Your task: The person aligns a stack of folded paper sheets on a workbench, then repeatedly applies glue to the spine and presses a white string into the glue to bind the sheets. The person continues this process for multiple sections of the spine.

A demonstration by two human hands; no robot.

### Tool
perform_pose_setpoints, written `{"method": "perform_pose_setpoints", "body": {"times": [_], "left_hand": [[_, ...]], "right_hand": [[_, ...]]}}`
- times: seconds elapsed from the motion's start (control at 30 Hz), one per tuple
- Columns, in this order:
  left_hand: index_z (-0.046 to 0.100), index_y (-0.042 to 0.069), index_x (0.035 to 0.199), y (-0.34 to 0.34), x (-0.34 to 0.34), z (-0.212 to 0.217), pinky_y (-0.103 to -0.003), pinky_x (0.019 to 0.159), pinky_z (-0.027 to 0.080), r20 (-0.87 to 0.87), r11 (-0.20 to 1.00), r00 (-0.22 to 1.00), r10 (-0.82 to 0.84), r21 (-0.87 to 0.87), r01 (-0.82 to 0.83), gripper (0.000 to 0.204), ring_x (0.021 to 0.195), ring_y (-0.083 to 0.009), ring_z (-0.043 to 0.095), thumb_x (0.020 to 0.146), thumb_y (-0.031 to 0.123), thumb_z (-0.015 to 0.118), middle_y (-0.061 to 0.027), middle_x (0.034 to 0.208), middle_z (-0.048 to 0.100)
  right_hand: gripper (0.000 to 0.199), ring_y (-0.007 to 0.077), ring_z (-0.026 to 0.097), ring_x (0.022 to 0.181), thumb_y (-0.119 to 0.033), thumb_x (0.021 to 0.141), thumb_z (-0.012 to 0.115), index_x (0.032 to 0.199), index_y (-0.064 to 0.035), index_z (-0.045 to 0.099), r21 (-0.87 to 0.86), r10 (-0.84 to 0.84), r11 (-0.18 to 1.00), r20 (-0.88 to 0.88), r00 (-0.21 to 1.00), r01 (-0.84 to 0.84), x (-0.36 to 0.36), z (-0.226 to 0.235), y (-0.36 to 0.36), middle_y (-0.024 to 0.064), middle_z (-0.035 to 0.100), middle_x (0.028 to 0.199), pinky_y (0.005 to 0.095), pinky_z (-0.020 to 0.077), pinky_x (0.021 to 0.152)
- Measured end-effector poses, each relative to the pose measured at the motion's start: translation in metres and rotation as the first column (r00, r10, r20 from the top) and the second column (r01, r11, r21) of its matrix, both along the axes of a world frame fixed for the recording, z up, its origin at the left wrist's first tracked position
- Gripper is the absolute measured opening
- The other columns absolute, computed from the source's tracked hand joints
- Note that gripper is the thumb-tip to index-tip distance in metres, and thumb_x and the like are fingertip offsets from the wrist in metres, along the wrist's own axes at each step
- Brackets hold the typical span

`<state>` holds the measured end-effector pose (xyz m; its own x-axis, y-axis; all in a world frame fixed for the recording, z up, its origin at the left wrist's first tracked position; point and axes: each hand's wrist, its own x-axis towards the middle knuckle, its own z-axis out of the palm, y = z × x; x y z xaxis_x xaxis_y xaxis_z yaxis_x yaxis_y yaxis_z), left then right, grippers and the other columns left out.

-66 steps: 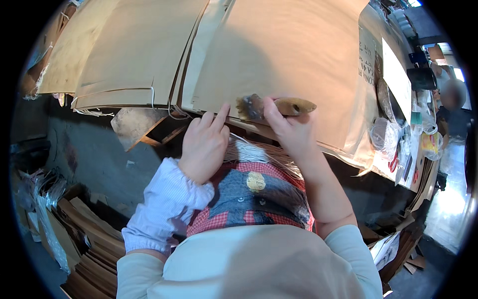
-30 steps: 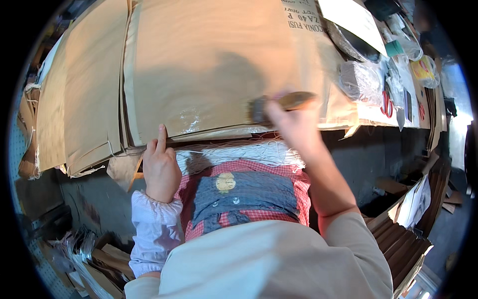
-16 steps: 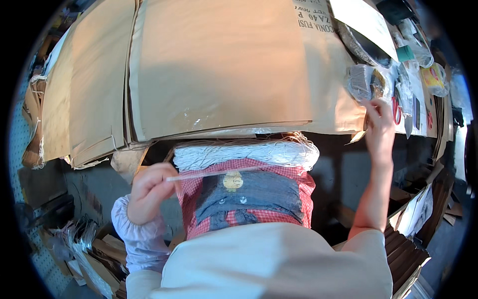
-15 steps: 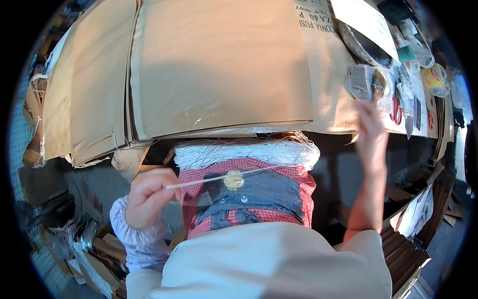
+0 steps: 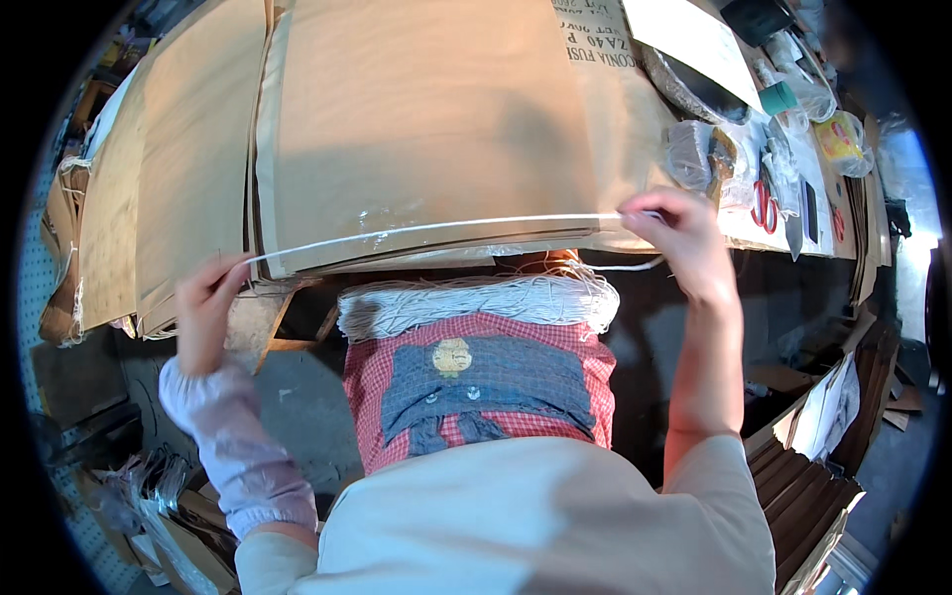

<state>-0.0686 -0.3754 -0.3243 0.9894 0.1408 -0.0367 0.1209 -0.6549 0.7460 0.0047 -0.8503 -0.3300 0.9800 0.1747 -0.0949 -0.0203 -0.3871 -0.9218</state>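
A single white string (image 5: 446, 226) is stretched between my two hands, just above the near edge of a stack of brown paper sheets (image 5: 426, 139). My left hand (image 5: 206, 302), below a pale sleeve cover, pinches its left end. The fingers of my right hand (image 5: 684, 233) are closed on the string toward its other end, and a short tail hangs past them. Across my lap, on a red checked apron (image 5: 362, 397) with a dark blue patch, lies a thick bundle of white strings (image 5: 466, 309).
At the right of the table lie red-handled scissors (image 5: 764, 206), a knife (image 5: 793, 236), a plastic-wrapped roll (image 5: 689, 154) and a yellow packet (image 5: 843, 144). Folded brown paper (image 5: 803, 516) is stacked low on my right. Plastic and cardboard (image 5: 169, 506) stand low on my left.
My left hand has moved left and up from my lap to the table edge. My right hand has come slightly left and now grips the string, which is drawn taut across the paper.
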Motion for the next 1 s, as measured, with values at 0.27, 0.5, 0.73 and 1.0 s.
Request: {"method": "perform_pose_setpoints", "body": {"times": [0.27,0.5,0.73,1.0], "left_hand": [[0.068,-0.004,0.091,0.011,0.024,-0.095,-0.029,0.059,0.046,-0.073,0.99,0.987,0.143,-0.003,-0.143,0.018,0.068,-0.0123,0.058,0.082,0.011,0.068,-0.0069,0.075,0.064],[0.06,0.003,0.095,-0.064,0.013,-0.06,-0.038,0.075,0.045,0.351,0.71,0.833,-0.429,0.7,0.071,0.025,0.087,-0.029,0.057,0.071,-0.002,0.064,-0.0104,0.096,0.058],[0.061,0.002,0.107,-0.064,0.022,-0.078,-0.039,0.076,0.045,0.322,0.824,0.819,-0.475,0.488,0.287,0.035,0.089,-0.0318,0.055,0.073,-0.006,0.057,-0.0126,0.102,0.058],[0.062,-0.001,0.109,-0.057,0.031,-0.046,-0.036,0.085,0.044,0.111,0.824,0.839,-0.532,0.296,0.484,0.036,0.099,-0.0322,0.053,0.072,-0.003,0.063,-0.0138,0.105,0.057]], "right_hand": [[0.012,0.0107,0.055,0.06,-0.008,0.073,0.07,0.077,0.0,0.064,-0.294,0.014,0.956,0.107,0.994,0.018,0.035,-0.094,0.018,0.0063,0.058,0.068,0.0251,0.0466,0.057],[0.018,0.0069,0.046,0.048,0.004,0.075,0.065,0.074,-0.0044,0.049,0.156,0.028,0.987,-0.333,0.943,0.025,0.031,-0.063,0.014,-0.0012,0.046,0.062,0.0211,0.0345,0.043],[0.027,0.0104,0.048,0.054,0.003,0.068,0.071,0.07,-0.0072,0.046,0.117,-0.052,0.99,-0.182,0.982,0.075,0.021,-0.083,0.021,-0.002,0.042,0.059,0.0234,0.0387,0.049],[0.024,0.024,0.061,0.075,0.002,0.068,0.072,0.091,-0.002,0.066,-0.473,0.377,0.88,0.641,0.668,-0.042,0.019,-0.077,0.047,0.0071,0.065,0.085,0.0336,0.0504,0.067]]}}
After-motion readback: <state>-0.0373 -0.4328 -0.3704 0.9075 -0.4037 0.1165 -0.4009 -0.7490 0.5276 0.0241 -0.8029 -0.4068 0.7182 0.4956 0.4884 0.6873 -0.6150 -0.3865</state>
